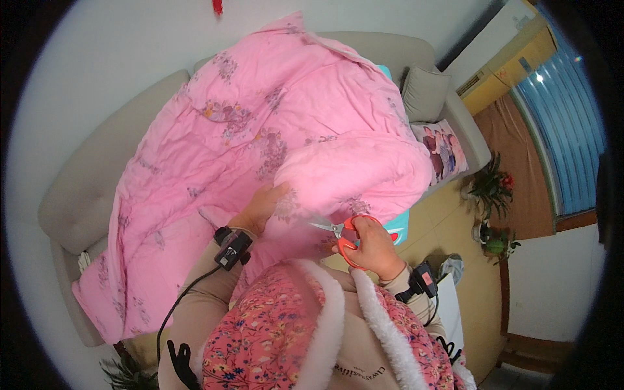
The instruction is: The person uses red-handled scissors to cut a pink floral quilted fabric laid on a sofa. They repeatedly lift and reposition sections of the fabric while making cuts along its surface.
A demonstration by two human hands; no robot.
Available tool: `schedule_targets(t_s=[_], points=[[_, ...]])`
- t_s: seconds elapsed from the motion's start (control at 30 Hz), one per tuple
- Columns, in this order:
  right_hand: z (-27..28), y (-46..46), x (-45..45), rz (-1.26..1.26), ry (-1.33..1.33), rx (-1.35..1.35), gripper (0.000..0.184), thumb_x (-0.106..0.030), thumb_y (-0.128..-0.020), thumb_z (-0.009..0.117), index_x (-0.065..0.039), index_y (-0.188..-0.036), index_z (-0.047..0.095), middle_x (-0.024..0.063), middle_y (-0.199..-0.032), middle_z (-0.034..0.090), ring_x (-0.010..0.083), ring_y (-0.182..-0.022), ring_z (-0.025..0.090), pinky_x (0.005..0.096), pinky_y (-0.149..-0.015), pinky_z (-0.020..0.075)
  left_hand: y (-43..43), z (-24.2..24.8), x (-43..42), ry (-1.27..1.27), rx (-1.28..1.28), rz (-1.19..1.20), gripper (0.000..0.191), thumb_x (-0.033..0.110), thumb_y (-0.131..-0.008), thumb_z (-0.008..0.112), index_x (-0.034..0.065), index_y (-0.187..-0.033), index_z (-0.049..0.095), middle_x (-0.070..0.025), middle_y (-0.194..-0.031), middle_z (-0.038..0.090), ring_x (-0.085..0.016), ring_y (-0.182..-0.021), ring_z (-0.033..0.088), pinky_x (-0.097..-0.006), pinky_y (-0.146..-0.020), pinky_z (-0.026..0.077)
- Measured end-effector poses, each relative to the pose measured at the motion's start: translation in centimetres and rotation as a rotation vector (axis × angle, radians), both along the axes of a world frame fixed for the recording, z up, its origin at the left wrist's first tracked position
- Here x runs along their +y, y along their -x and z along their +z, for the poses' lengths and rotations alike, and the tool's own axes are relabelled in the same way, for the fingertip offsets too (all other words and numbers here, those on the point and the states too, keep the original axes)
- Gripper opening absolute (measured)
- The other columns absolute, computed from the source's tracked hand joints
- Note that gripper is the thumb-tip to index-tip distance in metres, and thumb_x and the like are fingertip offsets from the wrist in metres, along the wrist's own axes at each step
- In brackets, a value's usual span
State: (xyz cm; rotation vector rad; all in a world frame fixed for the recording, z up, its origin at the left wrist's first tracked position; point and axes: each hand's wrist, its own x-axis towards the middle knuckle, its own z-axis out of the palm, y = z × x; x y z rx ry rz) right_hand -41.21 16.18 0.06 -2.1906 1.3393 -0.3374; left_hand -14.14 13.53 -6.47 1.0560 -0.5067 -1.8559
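Observation:
A pink floral quilt (273,141) is spread in folds over the sofa before me. My left hand (261,209) is at the quilt's near part, its fingers against a raised fold; whether they pinch the fabric is hard to tell. Scissors with orange-red handles (347,239) are held in my right hand (378,246), with fingers through the handle loops. Their metal blades look slightly parted and point left, towards the quilt beside my left hand. The near fabric under the blades is blurred.
The grey sofa (112,156) stands against the wall. At its right end lie a grey cushion (425,93) and a cushion printed with a photo of people (441,151). A turquoise item (399,225) shows under the quilt. Potted plants (490,187) stand on the floor at the right.

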Motion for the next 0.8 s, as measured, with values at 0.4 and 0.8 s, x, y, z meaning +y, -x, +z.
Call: schedule_targets(t_s=[0.4, 0.8], points=[[-0.9, -0.1, 0.5, -0.070, -0.293, -0.316, 0.029, -0.017, -0.074, 0.073, -0.001, -0.090, 0.055, 0.0095, -0.076, 0.055, 0.0215, -0.079, 0.063, 0.0328, -0.064, 0.0492, -0.5, -1.7, 0.3, -0.023, 0.055, -0.011, 0.029, 0.023, -0.095, 0.053, -0.0010, -0.110, 0.055, -0.0103, -0.087, 0.064, -0.019, -0.071, 0.065, -0.0343, -0.062, 0.057], [-0.3, 0.0, 0.7, 0.001, -0.211, -0.272, 0.019, -0.011, -0.078, 0.065, 0.000, -0.085, 0.051, 0.0099, -0.073, 0.057, 0.0196, -0.065, 0.065, 0.0296, -0.054, 0.0485, -0.3, -2.8, 0.4, -0.028, 0.063, -0.012, 0.029, 0.026, -0.096, 0.052, 0.0005, -0.110, 0.056, -0.0108, -0.087, 0.065, -0.021, -0.068, 0.065, -0.0339, -0.057, 0.053]])
